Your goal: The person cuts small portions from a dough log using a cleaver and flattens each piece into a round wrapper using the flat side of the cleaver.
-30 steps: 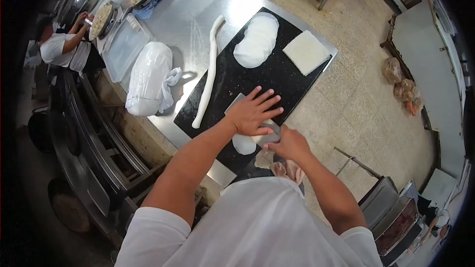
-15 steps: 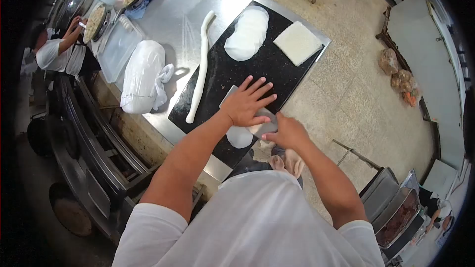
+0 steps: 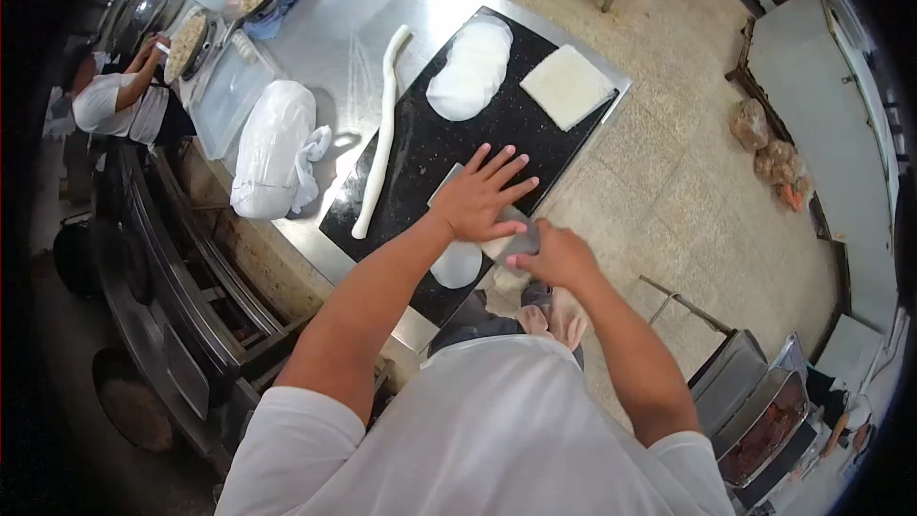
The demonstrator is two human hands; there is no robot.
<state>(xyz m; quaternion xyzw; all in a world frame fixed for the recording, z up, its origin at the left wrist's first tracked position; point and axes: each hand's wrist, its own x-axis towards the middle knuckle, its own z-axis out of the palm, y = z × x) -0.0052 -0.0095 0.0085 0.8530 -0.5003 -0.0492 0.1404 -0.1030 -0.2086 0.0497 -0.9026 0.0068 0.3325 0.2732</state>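
Gripping a flat metal blade [image 3: 522,230] in the closed fingers of the right hand [image 3: 557,256], over the black board [image 3: 417,150]; laying the left hand [image 3: 474,204] across it, fingers spread open. Working just beside a thin dough round [image 3: 457,266], with a dough rope [image 3: 382,139] and square white stack [image 3: 567,87] farther out.

On the board [image 3: 420,155], the flat tool [image 3: 527,239] lies beneath the left hand [image 3: 478,204] and in the right hand [image 3: 559,258]; one round [image 3: 457,267] sits nearer the body, the strip [image 3: 384,129] leftward, the stacked rounds [image 3: 470,72] beyond, the square stack [image 3: 567,88] beyond and rightward.
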